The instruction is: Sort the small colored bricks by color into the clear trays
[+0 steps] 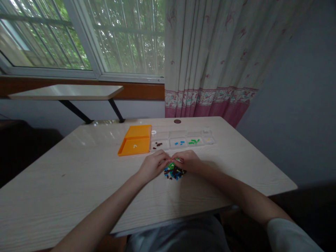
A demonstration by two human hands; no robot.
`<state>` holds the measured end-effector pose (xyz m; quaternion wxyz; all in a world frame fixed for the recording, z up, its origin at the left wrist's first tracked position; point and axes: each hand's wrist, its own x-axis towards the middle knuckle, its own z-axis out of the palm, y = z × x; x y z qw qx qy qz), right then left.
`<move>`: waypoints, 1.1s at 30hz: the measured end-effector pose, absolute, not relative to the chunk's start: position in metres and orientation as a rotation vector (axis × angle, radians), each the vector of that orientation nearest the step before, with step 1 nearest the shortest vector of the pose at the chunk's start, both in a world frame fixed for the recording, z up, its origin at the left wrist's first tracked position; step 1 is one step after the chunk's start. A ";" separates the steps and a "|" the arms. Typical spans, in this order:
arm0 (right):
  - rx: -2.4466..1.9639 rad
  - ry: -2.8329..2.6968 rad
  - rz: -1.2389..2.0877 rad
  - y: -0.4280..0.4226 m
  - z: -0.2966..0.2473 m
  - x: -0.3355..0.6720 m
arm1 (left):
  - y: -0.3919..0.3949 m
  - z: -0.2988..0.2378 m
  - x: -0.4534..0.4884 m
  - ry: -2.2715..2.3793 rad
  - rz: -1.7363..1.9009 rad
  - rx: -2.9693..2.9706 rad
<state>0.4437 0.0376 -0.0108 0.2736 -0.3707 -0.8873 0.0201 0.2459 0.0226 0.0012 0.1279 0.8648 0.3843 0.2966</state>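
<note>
A small heap of tiny coloured bricks [173,173] in blue, green, dark red and black lies on the pale wooden table [78,175]. My left hand [153,164] and my right hand [188,161] meet just above the heap, fingertips pinched together over a green piece that I cannot make out well. Behind my hands lies a clear compartment tray [183,139], holding dark red, blue, green and yellow pieces in separate compartments. An orange tray [135,140] with a small pale piece in it sits to the left of the clear one.
A round cable hole [177,121] sits at the table's far edge. Beyond are a window, a floral curtain [210,70] and a small shelf on black brackets [68,92]. The table's right edge runs diagonally near my right forearm.
</note>
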 end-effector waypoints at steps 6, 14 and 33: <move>-0.933 -2.350 0.051 0.041 -0.009 0.448 | 0.022 0.003 0.246 1.125 0.866 2.509; -0.881 -2.000 -0.083 0.055 0.003 0.467 | 0.027 -0.004 0.242 1.236 0.585 2.609; -0.820 -1.956 -0.151 0.052 0.007 0.469 | 0.024 0.001 0.240 1.148 0.454 2.679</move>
